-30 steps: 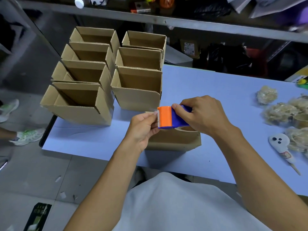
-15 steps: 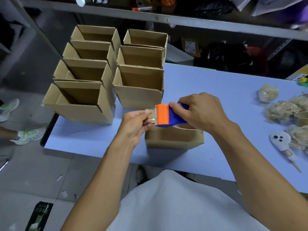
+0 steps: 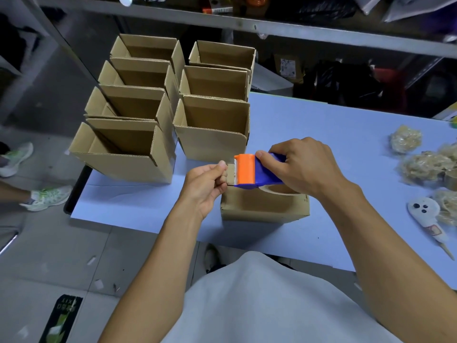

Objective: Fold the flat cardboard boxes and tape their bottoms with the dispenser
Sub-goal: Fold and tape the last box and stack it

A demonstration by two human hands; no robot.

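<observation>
Head view: my right hand (image 3: 304,167) wraps its grip around the blue-and-orange plastic tape dispenser (image 3: 254,172), above the small brown cardboard box (image 3: 264,206) on the pale blue tabletop (image 3: 333,134); my left hand (image 3: 205,186) pinches the tape end (image 3: 230,175).

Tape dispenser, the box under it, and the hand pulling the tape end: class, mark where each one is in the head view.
tape dispenser (image 3: 246,169), head view, on its orange front cover.
box (image 3: 262,209), head view, on its near side wall.
left hand (image 3: 206,185), head view, on the back of the hand.
</observation>
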